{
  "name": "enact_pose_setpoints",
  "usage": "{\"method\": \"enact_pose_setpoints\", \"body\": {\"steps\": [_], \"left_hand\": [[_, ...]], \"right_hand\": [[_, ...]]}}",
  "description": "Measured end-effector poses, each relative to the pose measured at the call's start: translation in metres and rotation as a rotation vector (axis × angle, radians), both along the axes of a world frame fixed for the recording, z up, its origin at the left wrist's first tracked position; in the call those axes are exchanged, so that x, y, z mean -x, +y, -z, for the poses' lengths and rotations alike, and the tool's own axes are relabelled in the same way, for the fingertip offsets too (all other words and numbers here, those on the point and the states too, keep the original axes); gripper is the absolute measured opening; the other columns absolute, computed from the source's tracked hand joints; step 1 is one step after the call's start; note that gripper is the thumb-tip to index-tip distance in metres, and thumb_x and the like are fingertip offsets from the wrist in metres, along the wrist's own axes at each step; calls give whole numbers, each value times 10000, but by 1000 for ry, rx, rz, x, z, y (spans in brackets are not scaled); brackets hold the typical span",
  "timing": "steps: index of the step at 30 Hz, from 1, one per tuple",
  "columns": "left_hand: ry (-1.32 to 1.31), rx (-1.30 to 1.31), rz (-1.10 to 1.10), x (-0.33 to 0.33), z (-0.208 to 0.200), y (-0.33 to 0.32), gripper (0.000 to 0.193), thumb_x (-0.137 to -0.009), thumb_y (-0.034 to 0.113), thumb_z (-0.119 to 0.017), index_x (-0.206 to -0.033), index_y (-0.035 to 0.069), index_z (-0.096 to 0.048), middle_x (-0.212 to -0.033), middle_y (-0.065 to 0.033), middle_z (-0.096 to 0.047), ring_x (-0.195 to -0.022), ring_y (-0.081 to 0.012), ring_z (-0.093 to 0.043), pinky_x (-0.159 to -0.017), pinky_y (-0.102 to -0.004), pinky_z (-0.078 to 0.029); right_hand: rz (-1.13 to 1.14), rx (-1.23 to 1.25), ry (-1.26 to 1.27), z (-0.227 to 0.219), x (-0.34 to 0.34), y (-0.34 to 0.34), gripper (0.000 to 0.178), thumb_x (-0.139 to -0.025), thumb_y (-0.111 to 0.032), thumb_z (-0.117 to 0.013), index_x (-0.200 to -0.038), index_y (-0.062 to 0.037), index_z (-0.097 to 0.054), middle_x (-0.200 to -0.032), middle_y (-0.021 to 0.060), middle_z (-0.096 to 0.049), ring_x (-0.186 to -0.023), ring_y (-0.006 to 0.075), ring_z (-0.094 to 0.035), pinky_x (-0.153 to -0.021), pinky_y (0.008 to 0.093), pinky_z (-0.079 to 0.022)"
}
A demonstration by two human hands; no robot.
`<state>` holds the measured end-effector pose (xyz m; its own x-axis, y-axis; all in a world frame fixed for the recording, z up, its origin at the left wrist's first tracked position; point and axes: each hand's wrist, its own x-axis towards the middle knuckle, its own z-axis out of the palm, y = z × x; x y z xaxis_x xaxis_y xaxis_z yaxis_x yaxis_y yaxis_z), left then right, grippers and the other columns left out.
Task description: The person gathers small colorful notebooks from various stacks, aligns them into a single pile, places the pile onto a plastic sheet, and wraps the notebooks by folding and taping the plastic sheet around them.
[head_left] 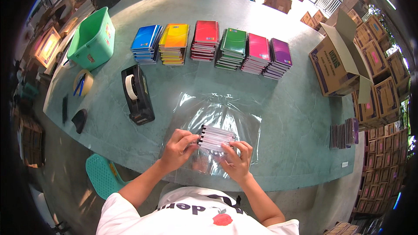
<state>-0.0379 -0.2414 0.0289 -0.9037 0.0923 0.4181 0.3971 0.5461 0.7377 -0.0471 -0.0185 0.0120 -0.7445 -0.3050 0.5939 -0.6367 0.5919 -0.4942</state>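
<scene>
A small stack of spiral notebooks (215, 138) rests edge-on on a clear plastic sheet (244, 124) near the table's front edge, with pale page edges and dark spiral bindings showing. From the left, my left hand (177, 147) grips the stack's bound end between thumb and fingers. My right hand (237, 159) holds its other end, with fingers bent and thumb pointing inward. Light glares off the plastic around both hands, and the notebooks' covers are hidden.
Behind stand stacks of blue (146, 39), yellow (174, 39), red (205, 35), green (233, 43), pink (258, 50) and purple notebooks (281, 54). A tape dispenser (138, 100) and green basket (89, 45) are left; an open carton (333, 65) and more notebooks (344, 134) right.
</scene>
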Motion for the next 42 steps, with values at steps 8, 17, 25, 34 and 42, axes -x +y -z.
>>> {"method": "enact_pose_setpoints", "body": {"steps": [8,17,25,34,42], "left_hand": [[234,274,209,8,-11,3,385,-661,1,-678,-1042,10,-628,-892,-57,-546,-827,-225,-541,-697,-309,-503],[14,310,461,28,-42,3,266,-705,30,-632,-969,-6,-622,-885,-100,-580,-854,-247,-553,-718,-314,-506],[4,175,276,58,-55,7,304,-733,91,-711,-980,-6,-563,-859,-125,-560,-797,-279,-562,-700,-350,-477],[-365,216,567,94,-58,1,181,-750,157,-699,-839,12,-636,-831,-114,-569,-793,-285,-584,-700,-374,-487],[-238,492,550,64,-62,11,191,-777,93,-647,-939,4,-601,-870,-131,-587,-827,-295,-577,-721,-381,-491]], "right_hand": [[26,-154,83,-5,0,-4,498,-607,-151,-716,-1099,-185,-649,-992,-7,-489,-906,201,-440,-789,349,-332],[-96,-183,-86,-39,12,-5,276,-708,-112,-703,-984,-123,-686,-846,-5,-576,-778,195,-518,-754,345,-379],[86,16,-283,-67,52,-11,556,-577,-241,-844,-1059,-61,-633,-1022,68,-586,-889,215,-581,-787,332,-487],[-260,-114,-736,-69,82,-1,310,-643,-166,-807,-920,-88,-693,-875,51,-597,-868,219,-566,-725,327,-480],[-301,-212,-428,-68,67,-14,164,-703,-89,-718,-859,-72,-670,-862,60,-595,-844,240,-539,-748,331,-468]]}}
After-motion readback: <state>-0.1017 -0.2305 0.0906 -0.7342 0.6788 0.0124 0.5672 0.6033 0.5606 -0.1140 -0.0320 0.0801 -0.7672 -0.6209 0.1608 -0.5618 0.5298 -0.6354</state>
